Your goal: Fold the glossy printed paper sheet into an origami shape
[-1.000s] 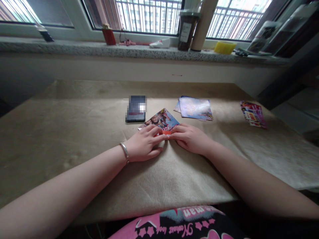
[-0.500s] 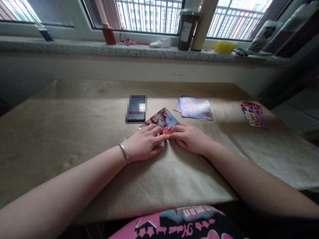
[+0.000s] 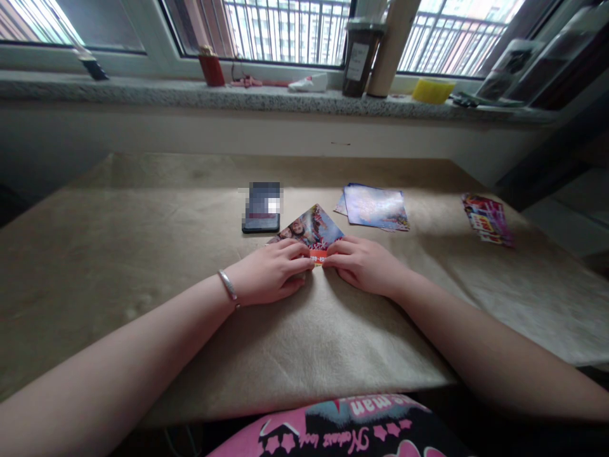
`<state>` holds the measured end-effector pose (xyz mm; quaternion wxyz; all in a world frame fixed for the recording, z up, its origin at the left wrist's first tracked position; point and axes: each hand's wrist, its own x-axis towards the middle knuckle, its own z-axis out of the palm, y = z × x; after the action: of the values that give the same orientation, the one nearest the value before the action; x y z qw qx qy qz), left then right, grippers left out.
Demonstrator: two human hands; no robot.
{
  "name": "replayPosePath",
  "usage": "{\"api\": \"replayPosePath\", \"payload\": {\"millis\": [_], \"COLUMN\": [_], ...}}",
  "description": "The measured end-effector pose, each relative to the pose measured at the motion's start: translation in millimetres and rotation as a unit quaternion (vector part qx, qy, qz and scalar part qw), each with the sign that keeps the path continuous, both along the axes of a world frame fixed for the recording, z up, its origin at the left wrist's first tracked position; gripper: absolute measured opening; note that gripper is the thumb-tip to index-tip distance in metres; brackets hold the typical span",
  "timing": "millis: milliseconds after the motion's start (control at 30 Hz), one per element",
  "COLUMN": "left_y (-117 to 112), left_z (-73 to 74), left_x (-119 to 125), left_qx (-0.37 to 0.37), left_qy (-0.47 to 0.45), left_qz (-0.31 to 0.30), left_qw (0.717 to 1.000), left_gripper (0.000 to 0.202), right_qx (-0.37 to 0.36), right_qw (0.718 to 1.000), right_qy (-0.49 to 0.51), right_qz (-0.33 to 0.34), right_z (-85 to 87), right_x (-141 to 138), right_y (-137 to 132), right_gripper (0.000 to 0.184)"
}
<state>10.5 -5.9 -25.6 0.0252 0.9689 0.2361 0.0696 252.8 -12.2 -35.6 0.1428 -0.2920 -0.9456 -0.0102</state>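
Note:
A colourful printed sheet of paper [image 3: 318,227] lies folded on the table, its pointed corner facing the window. Its near edge shows an orange strip with white lettering. My left hand [image 3: 273,270], with a silver bangle at the wrist, grips the near left edge, fingers close together on the paper. My right hand [image 3: 364,263] pinches the near right edge, fingertips a short gap from the left ones. Both palms rest low over the table. Parts of the sheet's lower edge are hidden under my fingers.
A dark phone-like object [image 3: 261,209], partly pixelated, lies beyond my left hand. Several printed sheets [image 3: 378,206] sit beyond my right hand. More colourful folded papers [image 3: 488,219] lie at the table's right. A granite sill [image 3: 266,95] holds a lidded container [image 3: 360,60] and yellow tape [image 3: 432,91].
My left hand has slid slightly left along the near edge, so more of the orange strip shows between my hands. My right hand stays about where it was.

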Motion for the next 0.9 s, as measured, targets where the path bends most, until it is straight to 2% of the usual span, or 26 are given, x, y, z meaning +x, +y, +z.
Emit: {"api": "replayPosePath", "payload": {"millis": [333, 900], "left_y": [5.1, 14.4], "left_z": [8.1, 7.9], "left_x": [-18.5, -27.7], "left_qx": [-0.038, -0.093], "left_qy": [-0.006, -0.024], "left_qz": [-0.023, -0.043], "left_qw": [0.999, 0.994], "left_gripper": [0.023, 0.01], "right_qx": [0.006, 0.006], "right_qw": [1.0, 1.0], "right_qy": [0.0, -0.002], "right_qz": [0.004, 0.005], "right_z": [-3.9, -5.0], "right_x": [2.8, 4.5], "right_y": [0.4, 0.6], "right_gripper": [0.026, 0.026]}}
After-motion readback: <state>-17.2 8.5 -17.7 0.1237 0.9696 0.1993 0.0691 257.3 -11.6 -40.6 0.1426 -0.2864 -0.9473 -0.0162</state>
